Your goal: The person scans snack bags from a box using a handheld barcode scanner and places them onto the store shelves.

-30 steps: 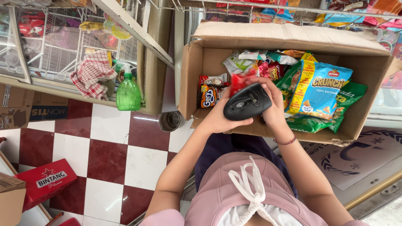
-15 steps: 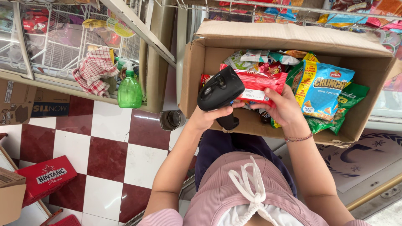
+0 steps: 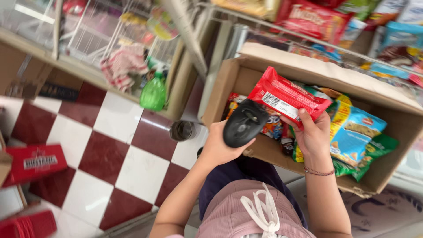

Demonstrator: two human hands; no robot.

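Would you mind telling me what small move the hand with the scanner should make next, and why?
Probably tilt the black handheld scanner in the left hand a little toward the white barcode label on the red snack packet. The right hand holds the packet above the cardboard box with the label facing the scanner, but the scanner's head sits just below and beside it.

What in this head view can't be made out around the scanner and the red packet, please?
- Right hand palm: hidden behind the red packet.
- Black scanner handle: hidden inside the left hand grip.
- Cardboard box bottom: covered by snack bags.
- Shelf goods at left: blurred.
- Red carton: cut off by the left edge.
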